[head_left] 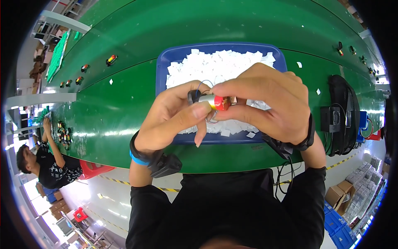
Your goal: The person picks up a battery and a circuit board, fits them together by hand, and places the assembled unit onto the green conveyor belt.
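Over the tray, my left hand (168, 114) grips a small cylindrical electronic part (221, 103) with a silver and yellow body, a red band and thin wires. A round black piece (192, 96) sits at its left end, beside my left fingers. My right hand (273, 97) pinches the part's other end between thumb and forefinger. What lies right between those fingertips is partly hidden. Beneath both hands stands a blue tray (161, 70), heaped with small white square pieces (219, 62) that look like paper or stickers.
Similar small parts (111, 60) lie on the green table (112, 112) at left and far right. A black bag (346, 99) and a black box (330, 119) stand at right. Another person (52, 162) works at far left. Black cables (286, 176) hang near my right forearm.
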Demonstrator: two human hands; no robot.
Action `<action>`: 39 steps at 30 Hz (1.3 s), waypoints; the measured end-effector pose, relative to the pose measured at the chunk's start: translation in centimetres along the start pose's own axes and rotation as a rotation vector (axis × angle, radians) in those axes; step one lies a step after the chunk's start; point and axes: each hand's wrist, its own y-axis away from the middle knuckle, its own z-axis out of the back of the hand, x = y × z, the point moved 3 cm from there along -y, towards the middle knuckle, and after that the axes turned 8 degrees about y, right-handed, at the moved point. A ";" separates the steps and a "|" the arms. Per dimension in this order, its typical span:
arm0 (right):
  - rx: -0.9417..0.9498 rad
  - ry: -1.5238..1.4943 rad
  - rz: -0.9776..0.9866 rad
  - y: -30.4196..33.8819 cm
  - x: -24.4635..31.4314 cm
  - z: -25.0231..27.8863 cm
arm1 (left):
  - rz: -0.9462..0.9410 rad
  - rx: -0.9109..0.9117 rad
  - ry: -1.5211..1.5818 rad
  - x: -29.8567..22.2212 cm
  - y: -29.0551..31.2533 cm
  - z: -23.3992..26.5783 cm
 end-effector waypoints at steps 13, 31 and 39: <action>0.039 -0.123 -0.017 0.2 -1.0 0.2 | -0.082 -0.045 -0.163 0.4 -0.2 0.3; 0.252 -0.102 -0.033 0.7 -1.7 0.2 | 0.059 -0.011 -0.256 0.8 -1.1 0.8; 0.303 -0.078 -0.053 1.1 -1.7 -0.1 | 0.026 -0.148 -0.243 1.5 -1.3 1.2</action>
